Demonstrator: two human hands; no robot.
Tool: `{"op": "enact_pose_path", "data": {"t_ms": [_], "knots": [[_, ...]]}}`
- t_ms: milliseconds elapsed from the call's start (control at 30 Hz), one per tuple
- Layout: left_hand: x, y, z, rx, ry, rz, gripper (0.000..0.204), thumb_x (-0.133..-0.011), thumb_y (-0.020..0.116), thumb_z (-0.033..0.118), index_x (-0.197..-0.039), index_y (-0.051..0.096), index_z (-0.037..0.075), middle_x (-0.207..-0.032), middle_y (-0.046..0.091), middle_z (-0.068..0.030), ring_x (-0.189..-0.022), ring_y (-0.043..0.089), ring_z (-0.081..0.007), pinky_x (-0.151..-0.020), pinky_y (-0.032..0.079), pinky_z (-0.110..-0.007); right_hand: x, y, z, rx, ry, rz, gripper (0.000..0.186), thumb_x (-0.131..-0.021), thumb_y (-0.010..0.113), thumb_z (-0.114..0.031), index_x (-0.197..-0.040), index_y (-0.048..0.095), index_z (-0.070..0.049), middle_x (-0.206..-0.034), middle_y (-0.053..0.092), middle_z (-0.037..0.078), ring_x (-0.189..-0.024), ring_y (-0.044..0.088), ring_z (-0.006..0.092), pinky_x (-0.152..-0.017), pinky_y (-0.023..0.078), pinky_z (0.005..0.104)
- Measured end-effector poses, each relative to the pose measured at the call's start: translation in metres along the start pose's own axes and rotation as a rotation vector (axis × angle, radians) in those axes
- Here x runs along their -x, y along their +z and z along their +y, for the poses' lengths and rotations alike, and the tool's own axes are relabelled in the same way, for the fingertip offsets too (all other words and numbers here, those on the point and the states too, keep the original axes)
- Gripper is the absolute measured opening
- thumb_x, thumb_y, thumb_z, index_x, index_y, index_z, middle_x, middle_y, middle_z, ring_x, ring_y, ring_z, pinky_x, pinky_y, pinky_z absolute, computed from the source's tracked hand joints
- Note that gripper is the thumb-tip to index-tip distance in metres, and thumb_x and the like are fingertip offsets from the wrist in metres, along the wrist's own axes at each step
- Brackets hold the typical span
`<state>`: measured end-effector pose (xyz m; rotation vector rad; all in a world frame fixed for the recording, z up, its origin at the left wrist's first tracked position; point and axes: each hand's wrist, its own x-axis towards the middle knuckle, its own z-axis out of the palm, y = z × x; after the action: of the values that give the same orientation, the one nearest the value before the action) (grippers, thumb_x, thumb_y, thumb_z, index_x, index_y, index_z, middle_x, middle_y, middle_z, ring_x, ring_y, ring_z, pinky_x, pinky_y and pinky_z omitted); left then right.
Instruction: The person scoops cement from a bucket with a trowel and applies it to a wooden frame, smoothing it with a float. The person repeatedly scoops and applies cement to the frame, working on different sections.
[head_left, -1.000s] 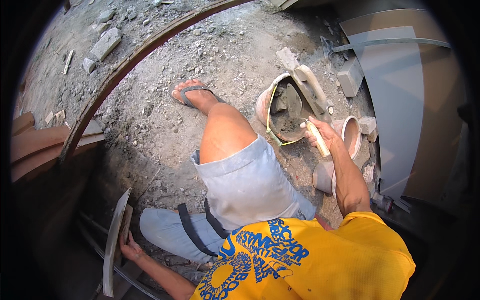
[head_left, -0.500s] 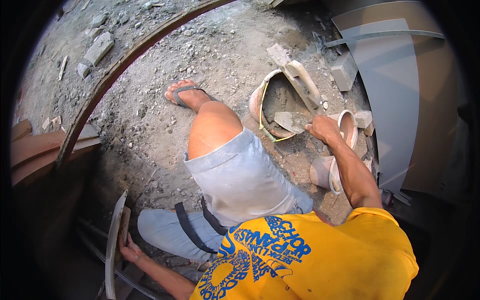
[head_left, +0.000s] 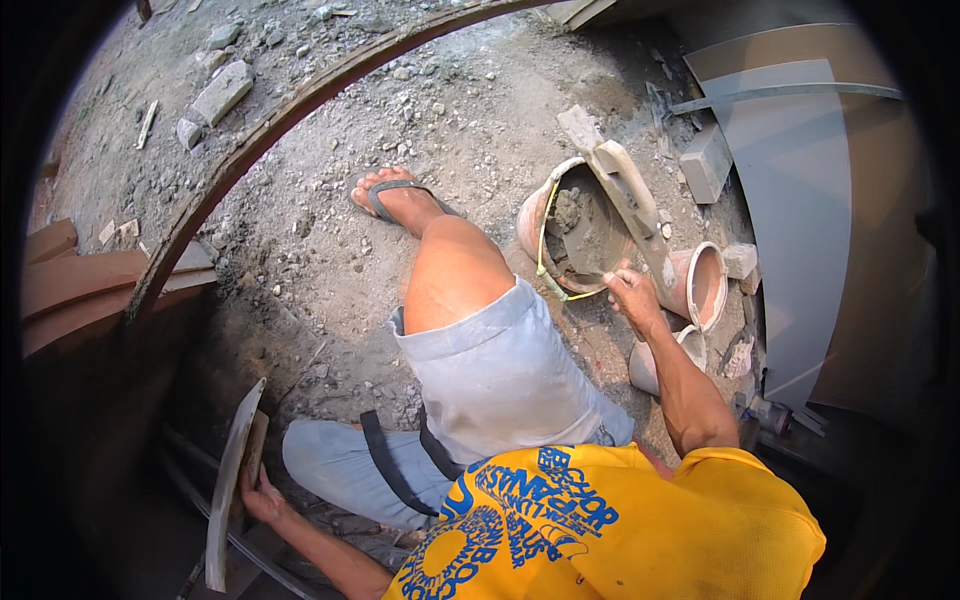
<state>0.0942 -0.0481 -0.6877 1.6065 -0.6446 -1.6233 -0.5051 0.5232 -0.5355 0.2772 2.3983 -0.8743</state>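
My right hand [head_left: 632, 295] reaches to the rim of an orange bucket [head_left: 530, 215] holding grey mortar [head_left: 585, 225]. Its fingers are closed on the handle of a trowel whose blade dips into the mortar. A pale wooden float [head_left: 625, 190] lies across the bucket's far rim. My left hand [head_left: 255, 492] is low at the left, gripping a thin flat board [head_left: 230, 480] that stands on edge. My bent leg in grey shorts and a sandalled foot [head_left: 395, 195] lie between the two hands.
Two small orange pots [head_left: 705, 285] [head_left: 650, 362] stand right of the bucket. A grey panel [head_left: 800, 200] and a brick [head_left: 705, 160] are at the right. A curved rusty rail [head_left: 300, 100] crosses the gravel, with rubble [head_left: 220, 90] beyond it and wooden planks [head_left: 80, 280] at the left.
My right hand moved from above the small pot to the bucket's near rim, bringing the trowel into the mortar. My left hand keeps hold of the board.
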Motion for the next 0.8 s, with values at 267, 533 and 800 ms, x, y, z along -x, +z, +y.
{"op": "enact_pose_path", "data": {"t_ms": [267, 533, 800], "knots": [[0.040, 0.044, -0.034, 0.163, 0.173, 0.239, 0.085, -0.068, 0.082, -0.009, -0.145, 0.051, 0.010, -0.143, 0.056, -0.0085, -0.133, 0.054, -0.0312, -0.109, 0.046, -0.062, -0.036, -0.007, -0.131, 0.515, -0.780, 0.198, 0.030, -0.094, 0.072, -0.024, -0.106, 0.069, 0.004, -0.082, 0.067, 0.012, -0.074, 0.060, 0.0192, -0.072, 0.050, 0.0369], [0.064, 0.065, -0.042, 0.200, 0.175, 0.339, 0.081, -0.070, 0.084, -0.007, -0.142, 0.052, 0.009, -0.133, 0.060, -0.0084, -0.127, 0.059, -0.0278, -0.105, 0.054, -0.055, -0.053, 0.157, -0.326, 0.838, -1.220, -0.288, 0.032, -0.090, 0.075, -0.033, -0.103, 0.073, -0.004, -0.073, 0.065, 0.015, -0.065, 0.063, 0.0304, -0.064, 0.048, 0.0400], [0.066, 0.042, -0.090, 0.318, 0.346, 0.272, 0.082, -0.076, 0.088, -0.001, -0.147, 0.049, 0.010, -0.140, 0.057, -0.0079, -0.128, 0.058, -0.0239, -0.103, 0.055, -0.039, 0.017, 0.346, -0.374, 1.137, -1.167, -1.202, 0.046, -0.094, 0.073, -0.050, -0.098, 0.073, -0.004, -0.071, 0.064, 0.010, -0.066, 0.065, 0.0193, -0.063, 0.052, 0.0364]]}}
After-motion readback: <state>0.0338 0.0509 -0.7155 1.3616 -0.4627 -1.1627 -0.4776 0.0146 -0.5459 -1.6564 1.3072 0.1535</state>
